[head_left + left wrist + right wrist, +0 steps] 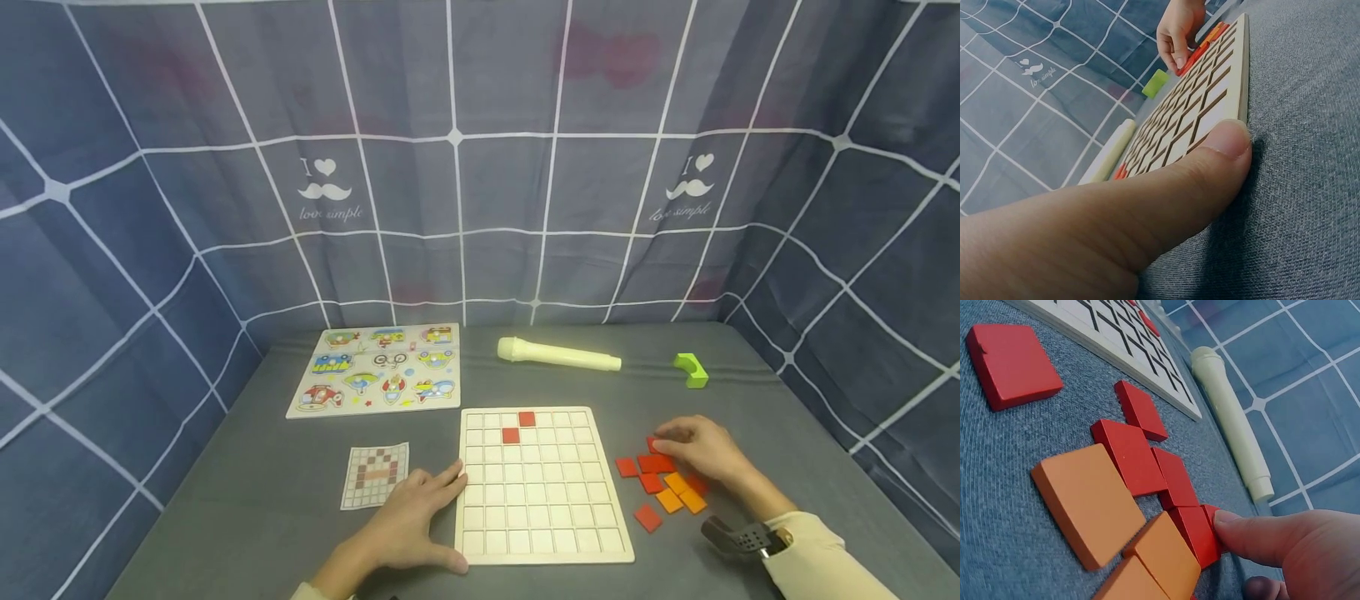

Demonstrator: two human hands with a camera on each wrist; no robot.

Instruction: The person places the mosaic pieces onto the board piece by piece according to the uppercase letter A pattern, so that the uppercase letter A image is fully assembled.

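Observation:
A pale wooden grid board [539, 494] lies on the grey cloth with two red tiles on it, one in the top row [527, 419] and one in the row below [511, 435]. My left hand [411, 517] rests at the board's left edge, fingers and thumb extended; in the left wrist view its thumb [1230, 139] touches a corner. Right of the board, my right hand [701, 450] pinches a red tile [652, 445] at the far side of a loose group of red and orange tiles [670, 500]. The right wrist view shows the thumb [1241, 534] against that tile; the opposing fingertip is hidden.
A small pattern card [375, 475] lies left of the board, partly beside my left hand. Behind are a picture puzzle board [382, 375], a cream microphone-shaped stick [558, 354] and a green curved block [692, 372]. A blue checked curtain [495, 183] encloses the back and sides.

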